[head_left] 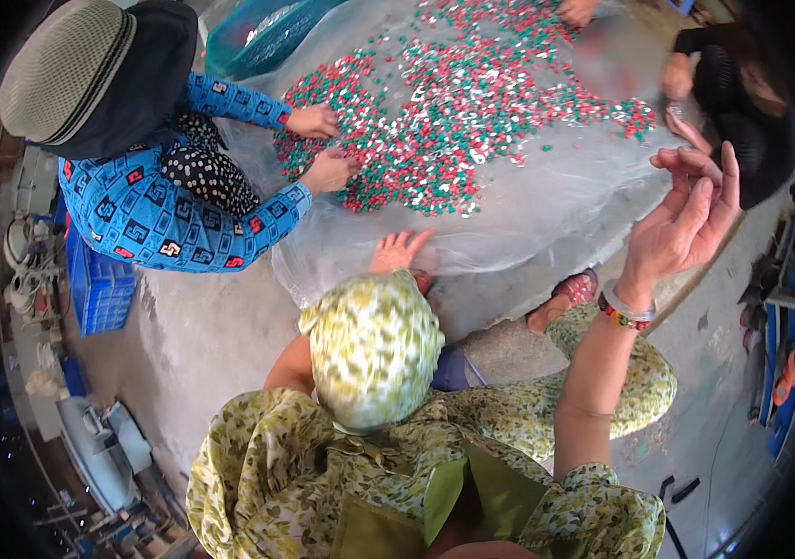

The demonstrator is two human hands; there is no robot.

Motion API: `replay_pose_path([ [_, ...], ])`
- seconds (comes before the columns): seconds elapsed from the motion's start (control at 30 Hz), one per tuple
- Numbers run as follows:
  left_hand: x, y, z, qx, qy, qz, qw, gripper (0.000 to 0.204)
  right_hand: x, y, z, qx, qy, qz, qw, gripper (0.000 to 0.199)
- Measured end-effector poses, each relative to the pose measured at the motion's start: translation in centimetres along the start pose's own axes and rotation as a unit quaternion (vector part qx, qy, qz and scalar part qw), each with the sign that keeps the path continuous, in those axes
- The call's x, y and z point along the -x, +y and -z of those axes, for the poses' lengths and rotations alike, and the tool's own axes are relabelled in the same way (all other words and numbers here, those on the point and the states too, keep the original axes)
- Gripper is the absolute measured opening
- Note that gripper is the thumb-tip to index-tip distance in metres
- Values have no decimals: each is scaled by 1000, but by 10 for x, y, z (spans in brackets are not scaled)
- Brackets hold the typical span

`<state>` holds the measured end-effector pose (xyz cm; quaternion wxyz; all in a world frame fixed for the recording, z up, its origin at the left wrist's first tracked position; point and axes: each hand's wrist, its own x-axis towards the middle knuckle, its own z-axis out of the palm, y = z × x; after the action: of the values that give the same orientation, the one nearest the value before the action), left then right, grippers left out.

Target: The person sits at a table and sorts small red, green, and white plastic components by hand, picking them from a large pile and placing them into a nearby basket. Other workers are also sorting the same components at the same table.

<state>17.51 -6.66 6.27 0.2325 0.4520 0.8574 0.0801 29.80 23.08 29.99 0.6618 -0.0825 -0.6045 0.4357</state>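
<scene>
Our left hand (pixel 398 252) lies flat and empty on the plastic sheet (pixel 547 210), probably bracing us. Our right hand (pixel 686 216), at three o'clock, is raised with loose, empty fingers. The beads (pixel 435 121) lie piled at twelve o'clock, where a co-worker's hands (pixel 323 149) sort them.

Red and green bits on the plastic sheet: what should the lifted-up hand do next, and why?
Probably lower the right hand toward the near edge of the pile of red, green and white bits. Its fingers are spread and hold nothing, up in the air off to the side of the pile. The left hand lies flat on the clear plastic sheet, just short of the bits.
</scene>
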Motion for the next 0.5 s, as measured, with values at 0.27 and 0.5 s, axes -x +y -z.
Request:
replay_pose_path([
  [0.27,26,-25,4,24,80,19,996,50,-75,-135,81,214,-207,23,954,34],
  [0.5,136,-102,-52,-13,433,41,900,29,-73,-179,173,416,-350,-21,839,43],
])
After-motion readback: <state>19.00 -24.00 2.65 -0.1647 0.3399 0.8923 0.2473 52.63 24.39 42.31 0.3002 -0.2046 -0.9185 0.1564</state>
